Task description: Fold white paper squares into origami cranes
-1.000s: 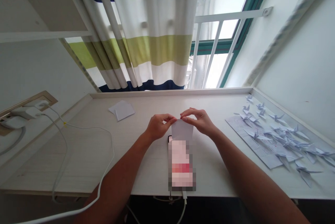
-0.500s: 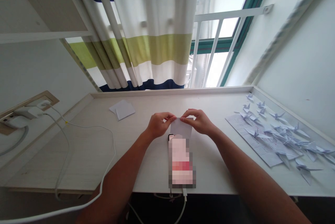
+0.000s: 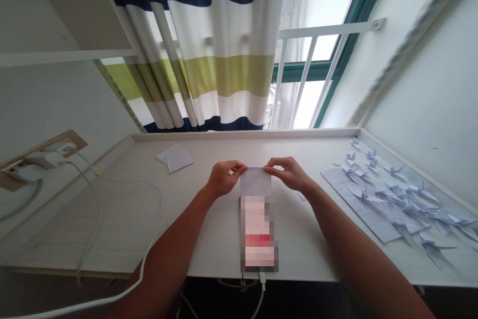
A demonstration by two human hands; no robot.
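Observation:
Between my hands is a small white sheet of paper [image 3: 256, 182], pinched along its far edge. My left hand [image 3: 226, 177] grips the left far corner between thumb and fingers. At the right far corner, my right hand [image 3: 287, 172] pinches the paper the same way. The near edge of the sheet meets the top of a phone [image 3: 257, 232], whose screen is blurred out and which has a white cable plugged into its near end. Part of another white paper piece [image 3: 301, 196] shows beside my right wrist.
Several folded paper cranes [image 3: 407, 199] crowd the right side, some on a printed sheet [image 3: 373, 217]. Loose white papers [image 3: 179, 159] lie at the back left. A white cable [image 3: 162, 204] runs from the wall socket [image 3: 41, 159] across the desk [image 3: 123, 219] and over my left forearm.
My hands have moved apart, my right one sliding to the paper's right corner, so the sheet's far edge shows between them. The view has shifted slightly.

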